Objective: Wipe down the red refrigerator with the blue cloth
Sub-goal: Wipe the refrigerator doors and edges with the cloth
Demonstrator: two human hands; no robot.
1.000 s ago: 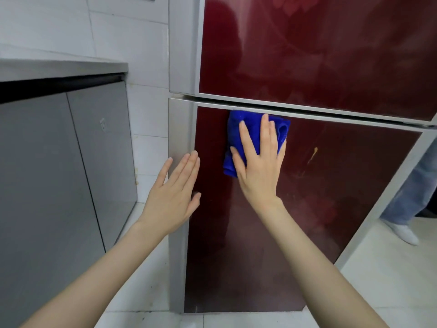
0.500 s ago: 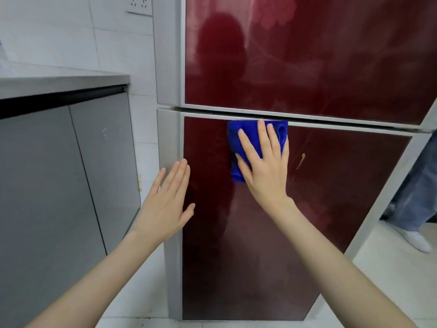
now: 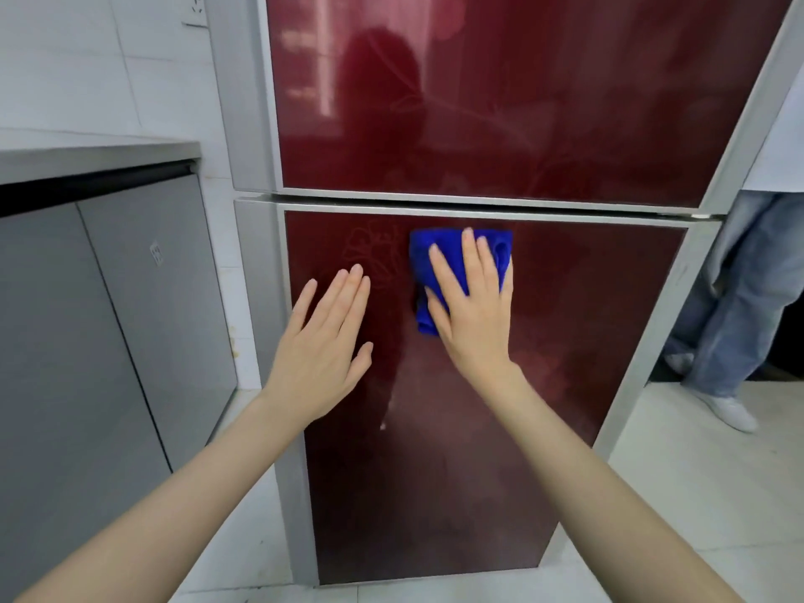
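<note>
Head view: red refrigerator [image 3: 565, 341] fills centre frame, upper door [image 3: 522, 102] above lower door [image 3: 435, 472], grey seam [image 3: 478, 206] between them.

Blue cloth [image 3: 501, 258] folded, flat on the lower door's glossy face, top edge just under the seam. Long axis roughly vertical. Right hand [image 3: 472, 315] spread over it, fingers straight and pointing up, palm pressing. It pins the cloth and does not clench it; cloth shows past the fingertips and on both sides.

Left hand [image 3: 324, 341] flat and released, holding nothing, just left of the cloth and apart from it. Whether it touches the door or hovers off it, cannot tell.

Judgement: cloth sits high and left of centre on the lower door, so the bare run lies to the right and downward. Right hand is the working one; left looks like a brace only.

Writing: no brand badge readable on the refrigerator. Faint floral line pattern [image 3: 374, 250] by the left fingertips. Small sticker [image 3: 156, 253] on grey cabinet [image 3: 108, 363], too small to read. Wall socket [image 3: 194, 8] upper left. Another person's jeans [image 3: 739, 298] at far right.
</note>
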